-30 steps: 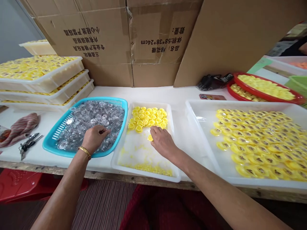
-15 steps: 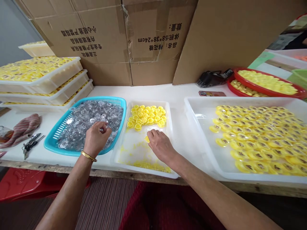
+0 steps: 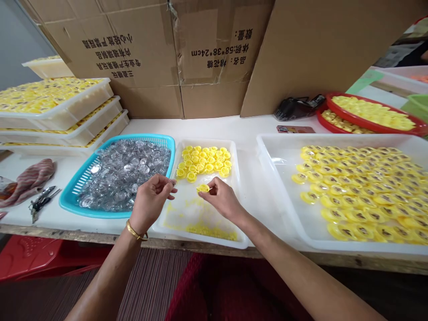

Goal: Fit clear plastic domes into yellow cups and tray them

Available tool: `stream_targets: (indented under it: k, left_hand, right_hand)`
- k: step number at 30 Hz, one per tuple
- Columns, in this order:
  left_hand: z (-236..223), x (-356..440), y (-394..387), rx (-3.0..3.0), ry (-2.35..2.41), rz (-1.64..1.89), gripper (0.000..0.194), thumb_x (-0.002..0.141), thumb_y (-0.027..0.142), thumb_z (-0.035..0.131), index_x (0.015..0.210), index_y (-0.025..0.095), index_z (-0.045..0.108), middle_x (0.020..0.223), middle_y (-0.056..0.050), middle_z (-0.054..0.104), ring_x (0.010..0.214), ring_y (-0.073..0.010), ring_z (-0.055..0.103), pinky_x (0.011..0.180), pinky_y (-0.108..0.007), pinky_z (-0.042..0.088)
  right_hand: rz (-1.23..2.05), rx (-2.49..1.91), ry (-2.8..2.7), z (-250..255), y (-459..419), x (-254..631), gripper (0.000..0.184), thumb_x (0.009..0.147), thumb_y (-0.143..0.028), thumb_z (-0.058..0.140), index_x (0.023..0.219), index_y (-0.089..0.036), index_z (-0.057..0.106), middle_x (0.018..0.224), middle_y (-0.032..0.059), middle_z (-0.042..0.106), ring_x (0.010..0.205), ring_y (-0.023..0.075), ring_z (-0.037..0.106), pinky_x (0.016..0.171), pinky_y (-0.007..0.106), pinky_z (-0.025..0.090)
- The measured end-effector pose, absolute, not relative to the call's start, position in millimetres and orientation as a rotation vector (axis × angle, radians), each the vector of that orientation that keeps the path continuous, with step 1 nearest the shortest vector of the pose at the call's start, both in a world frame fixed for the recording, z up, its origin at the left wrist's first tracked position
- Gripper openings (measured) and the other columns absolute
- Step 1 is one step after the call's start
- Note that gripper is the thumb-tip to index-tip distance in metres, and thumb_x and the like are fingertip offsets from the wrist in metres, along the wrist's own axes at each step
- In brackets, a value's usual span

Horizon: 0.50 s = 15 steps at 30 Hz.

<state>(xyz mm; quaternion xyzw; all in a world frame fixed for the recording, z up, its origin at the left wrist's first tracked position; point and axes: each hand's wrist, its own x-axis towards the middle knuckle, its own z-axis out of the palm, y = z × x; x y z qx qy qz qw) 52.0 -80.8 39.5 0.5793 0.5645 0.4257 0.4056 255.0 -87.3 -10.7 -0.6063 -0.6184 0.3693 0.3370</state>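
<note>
Over the small white tray (image 3: 187,211), my right hand (image 3: 222,198) pinches one yellow cup (image 3: 203,188) between thumb and fingers, nearer me than the cluster of cups (image 3: 200,167) lying there. My left hand (image 3: 152,198), near the blue basket (image 3: 100,214) of clear plastic pieces (image 3: 123,174), has thumb and fingers drawn together, on what I cannot tell

Gold left-wrist bangle (image 3: 133,232), bare forearms (image 3: 284,254), dark red textured clothing (image 3: 192,283)

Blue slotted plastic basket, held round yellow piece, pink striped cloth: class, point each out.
Blue slotted plastic basket (image 3: 69,203): head view, front left rim.
Held round yellow piece (image 3: 203,188): head view, top.
Pink striped cloth (image 3: 35,177): head view, middle.
</note>
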Motion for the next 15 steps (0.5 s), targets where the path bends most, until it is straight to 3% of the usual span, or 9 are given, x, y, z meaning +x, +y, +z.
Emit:
stream_targets:
  k: [7, 11, 15]
  left_hand:
    - [36.4, 19.0, -64.6, 1.456, 1.68, 1.225, 0.032, 0.076, 0.035, 0.059, 0.098, 0.013, 0.066, 0.063, -0.002, 0.067, 0.054, -0.014, 0.064, 0.053, -0.026, 0.054]
    - [27.4, -18.5, -54.5, 1.498, 1.909, 0.883, 0.04, 0.076, 0.032, 0.054, 0.109, 0.014, 0.066, 0.049, 0.001, 0.061, 0.043, -0.0138, 0.059, 0.046, -0.024, 0.05]
    - [18.1, -33.8, -51.7, 1.417, 1.873, 0.702, 0.044, 0.073, 0.032, 0.054, 0.11, 0.012, 0.065, 0.049, -0.001, 0.063, 0.047, -0.017, 0.062, 0.048, -0.027, 0.051]
  right_hand:
    - [1.121, -1.433, -1.483, -1.4, -101.1, 247.2, 0.027, 0.072, -0.039, 0.066, 0.074, -0.022, 0.045, 0.069, -0.0025, 0.057, 0.058, 0.0121, 0.052, 0.054, 0.026, 0.041]
    - [1.101, -1.442, -1.461, -0.6, -102.3, 247.8, 0.023, 0.073, -0.037, 0.064, 0.084, -0.021, 0.051, 0.088, 0.0025, 0.063, 0.059, 0.0122, 0.057, 0.053, 0.028, 0.046]
    - [0.956, -1.41, -1.54, -7.0, -101.1, 248.9, 0.018, 0.077, -0.028, 0.061, 0.091, -0.021, 0.052, 0.078, -0.0001, 0.062, 0.059, 0.013, 0.059, 0.056, 0.028, 0.049]
